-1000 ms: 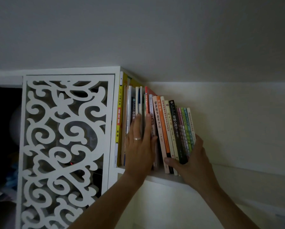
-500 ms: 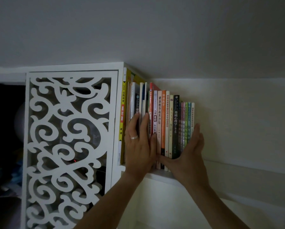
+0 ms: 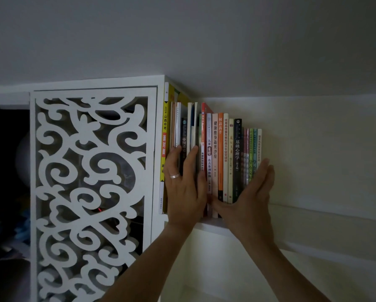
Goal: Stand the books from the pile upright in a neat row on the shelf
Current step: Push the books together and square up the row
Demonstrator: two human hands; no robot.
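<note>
A row of books stands upright on a high white shelf, spines facing me, from a tall yellow book at the left to thin green and white ones at the right. My left hand, wearing a ring, lies flat with fingers spread against the spines at the left part of the row. My right hand is flat with its palm against the right end of the row and its thumb across the lower spines. Neither hand grips a book.
A white cabinet with a carved scrollwork door bounds the row on the left. The ceiling is close above. To the right of the books the shelf ledge runs along a cream wall.
The right-hand books leaned to the left a second ago; they now stand straight. My right hand opened from a cupped hold at the row's end to a flat palm against it.
</note>
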